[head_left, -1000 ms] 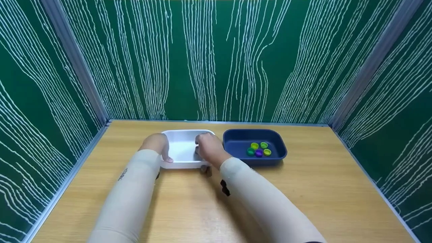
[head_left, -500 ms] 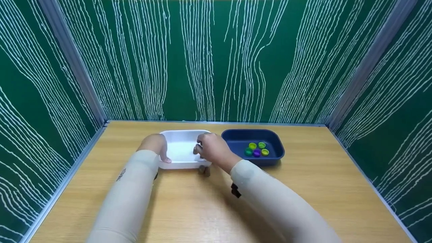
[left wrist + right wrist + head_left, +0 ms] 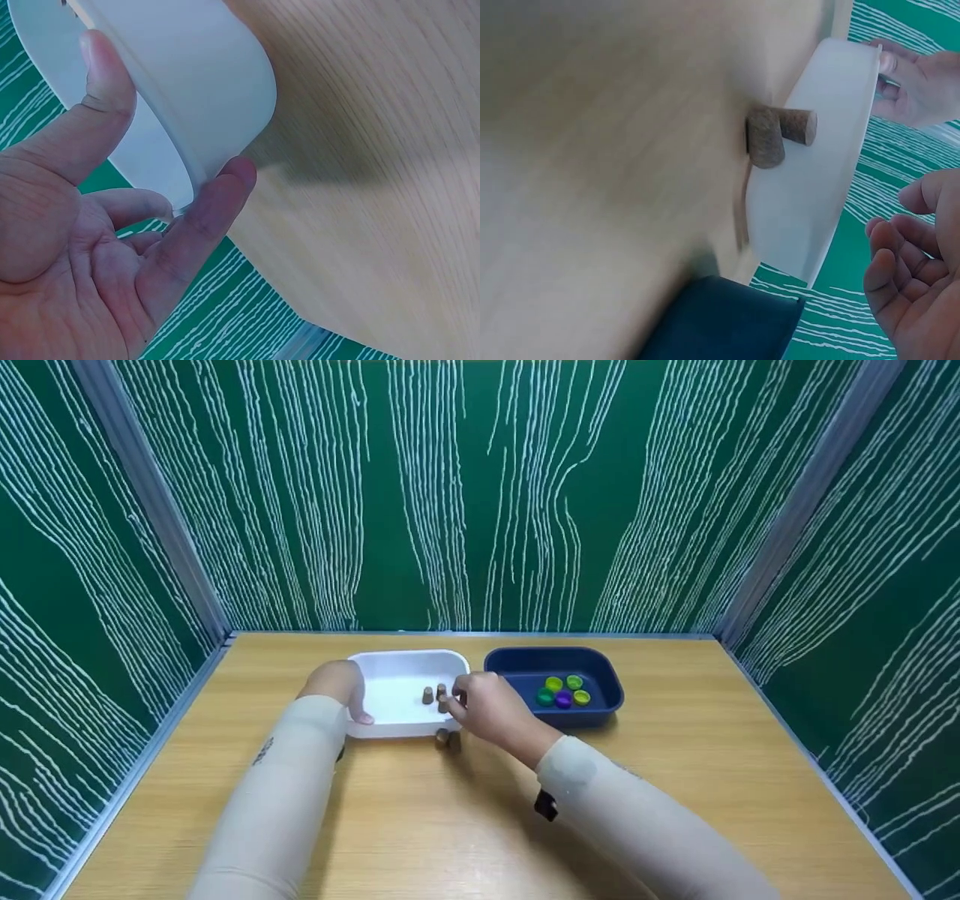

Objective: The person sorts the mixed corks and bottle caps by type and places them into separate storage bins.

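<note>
My left hand (image 3: 334,682) grips the left end of a white plastic tray (image 3: 401,730), thumb at the rim and fingers along the outer wall in the left wrist view. Three brown corks stand upright inside near the tray's right end, one cork (image 3: 427,695) a little left of the others. Over the right rim hovers my right hand (image 3: 491,709), its fingertips beside the nearest corks. In the right wrist view that right hand (image 3: 930,270) has loosely bent fingers and nothing between them. Two more corks lie outside against the tray's front wall, one cork (image 3: 766,139) overlapping another cork (image 3: 799,126).
A navy tray (image 3: 600,718) stands just right of the white one. It holds several small round cups, among them a purple cup (image 3: 563,700), a dark green cup (image 3: 545,697) and a yellow cup (image 3: 581,697). Green walls with white lines enclose the wooden table (image 3: 390,817).
My right hand has drawn back to the right from inside the white tray and its fingers have loosened, uncovering the three standing corks. The left hand keeps its grip on the tray.
</note>
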The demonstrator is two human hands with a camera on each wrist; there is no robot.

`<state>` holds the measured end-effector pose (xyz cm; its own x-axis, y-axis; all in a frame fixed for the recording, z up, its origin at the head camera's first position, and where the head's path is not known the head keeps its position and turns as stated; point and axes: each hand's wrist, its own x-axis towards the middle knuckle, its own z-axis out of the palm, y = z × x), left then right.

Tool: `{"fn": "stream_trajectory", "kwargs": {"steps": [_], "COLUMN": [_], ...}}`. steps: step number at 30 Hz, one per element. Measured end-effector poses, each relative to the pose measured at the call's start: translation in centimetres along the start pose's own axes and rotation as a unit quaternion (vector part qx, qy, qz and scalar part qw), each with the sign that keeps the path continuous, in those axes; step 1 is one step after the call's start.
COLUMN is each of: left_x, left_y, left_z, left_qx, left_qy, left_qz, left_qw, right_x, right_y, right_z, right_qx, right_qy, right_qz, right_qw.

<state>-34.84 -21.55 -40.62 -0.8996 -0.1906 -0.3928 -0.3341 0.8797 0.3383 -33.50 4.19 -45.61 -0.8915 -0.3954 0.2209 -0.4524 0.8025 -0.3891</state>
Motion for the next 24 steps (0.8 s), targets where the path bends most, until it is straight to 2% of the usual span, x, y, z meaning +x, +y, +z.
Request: {"fn": "stream_trajectory", "kwargs": {"steps": [4,9,15,20,24], "left_x": [0.0,-1.7,-3.1,-2.7,-1.6], "left_y": [0.0,0.4,0.9,0.7,0.4], "left_z": [-0.1,-0.6,-1.3,-1.1,-0.7], "left_qx": [-0.008,-0.012,-0.004,-0.005,-0.002], "left_qy": [-0.006,-0.011,-0.022,-0.017,-0.010], "left_qz": [-0.006,-0.006,-0.003,-0.004,-0.005], "left_qw": [0.9999,0.9999,0.9997,0.9998,0.9999], "right_x": [-1.0,-1.8,-2.3,-2.6,-2.6], "right_y": [0.3,0.5,0.6,0.8,1.0], "right_z": [0.4,1.1,2.1,2.7,3.1], "right_qx": [0.007,0.021,0.051,0.058,0.061], "right_qy": [-0.009,-0.021,-0.051,-0.049,-0.054], "right_qz": [-0.006,-0.004,0.034,0.040,0.049], "right_qw": [1.000,1.000,0.997,0.996,0.995]}}
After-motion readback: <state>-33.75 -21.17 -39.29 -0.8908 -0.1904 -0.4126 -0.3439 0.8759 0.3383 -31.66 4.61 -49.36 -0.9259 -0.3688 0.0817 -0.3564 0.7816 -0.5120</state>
